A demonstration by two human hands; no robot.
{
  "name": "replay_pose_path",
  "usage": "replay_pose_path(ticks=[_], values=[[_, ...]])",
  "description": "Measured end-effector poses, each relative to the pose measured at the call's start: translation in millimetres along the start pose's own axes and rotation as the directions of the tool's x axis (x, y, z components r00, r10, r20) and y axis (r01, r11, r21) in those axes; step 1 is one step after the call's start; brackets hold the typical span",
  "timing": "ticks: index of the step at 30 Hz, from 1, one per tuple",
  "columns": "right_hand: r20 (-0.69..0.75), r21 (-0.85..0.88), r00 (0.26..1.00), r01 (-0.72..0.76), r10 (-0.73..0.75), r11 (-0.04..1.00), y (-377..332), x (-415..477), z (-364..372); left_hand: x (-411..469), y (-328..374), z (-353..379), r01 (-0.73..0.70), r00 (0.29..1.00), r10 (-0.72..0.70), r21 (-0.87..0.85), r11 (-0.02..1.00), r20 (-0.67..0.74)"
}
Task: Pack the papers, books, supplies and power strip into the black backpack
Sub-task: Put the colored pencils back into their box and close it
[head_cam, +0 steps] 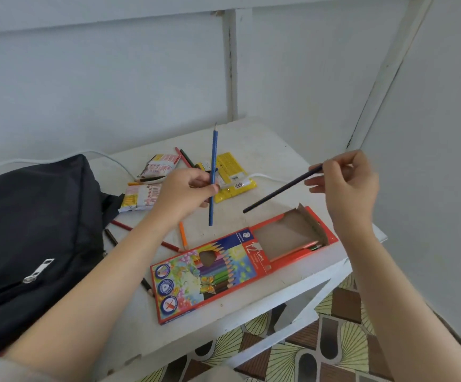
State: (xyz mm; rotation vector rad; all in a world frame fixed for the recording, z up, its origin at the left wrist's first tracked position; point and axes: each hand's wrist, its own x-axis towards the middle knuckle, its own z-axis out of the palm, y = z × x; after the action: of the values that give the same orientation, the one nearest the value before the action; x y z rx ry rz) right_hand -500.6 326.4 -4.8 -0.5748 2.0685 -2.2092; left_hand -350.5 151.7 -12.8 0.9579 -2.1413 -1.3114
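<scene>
Nearest me, the black backpack (31, 230) slumps on the left of the table (278, 139), partly under the left forearm. Its zip pull (37, 271) shows but its mouth does not, so I cannot tell where it opens. Beside it the pencil box (210, 274) lies flat, long axis running from near-left to far-right, with its open end (281, 235) toward the right hand (347, 186), the nearer one for loading. That hand's fingers (331, 164) pinch the top of a dark pencil (281, 191), which slants down and left. Its lower end hangs just beyond the open end, not lined up with the box. The left hand (182, 191) has its fingers (204, 186) clamped on a blue pencil (213, 155), near upright, point up. I judge the dark pencil must swing parallel to the box before sliding in. Loose pencils (183, 235) lie scattered, some hidden by the forearm. A white cable (263, 176) crosses yellow packets (230, 164), but I see no power strip, papers or books.
</scene>
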Motion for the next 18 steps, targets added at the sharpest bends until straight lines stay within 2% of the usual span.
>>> replay_pose_path(ticks=[3, 6, 8, 14, 18], values=[[-0.034, -0.082, 0.999, 0.002, -0.005, 0.997, -2, 2, -15, -2, 13, 24, 0.019, 0.993, -0.002, -0.153, 0.988, 0.114], [-0.023, -0.228, 0.999, 0.022, -0.028, 0.973, 2, 3, -26, -5, 19, 50, -0.022, 0.974, 0.068, -0.208, 0.978, 0.216], [-0.011, -0.294, 1.000, 0.014, -0.018, 0.956, 7, 2, -31, -9, 20, 65, -0.069, 0.961, 0.114, -0.182, 0.981, 0.251], [0.006, -0.403, 0.998, -0.056, 0.064, 0.913, 24, 1, -36, -11, 16, 94, -0.221, 0.941, 0.201, 0.044, 0.974, 0.274], [0.045, -0.482, 0.996, -0.049, 0.080, 0.875, 37, -1, -39, -10, 10, 101, -0.228, 0.941, 0.206, 0.053, 0.972, 0.269]])
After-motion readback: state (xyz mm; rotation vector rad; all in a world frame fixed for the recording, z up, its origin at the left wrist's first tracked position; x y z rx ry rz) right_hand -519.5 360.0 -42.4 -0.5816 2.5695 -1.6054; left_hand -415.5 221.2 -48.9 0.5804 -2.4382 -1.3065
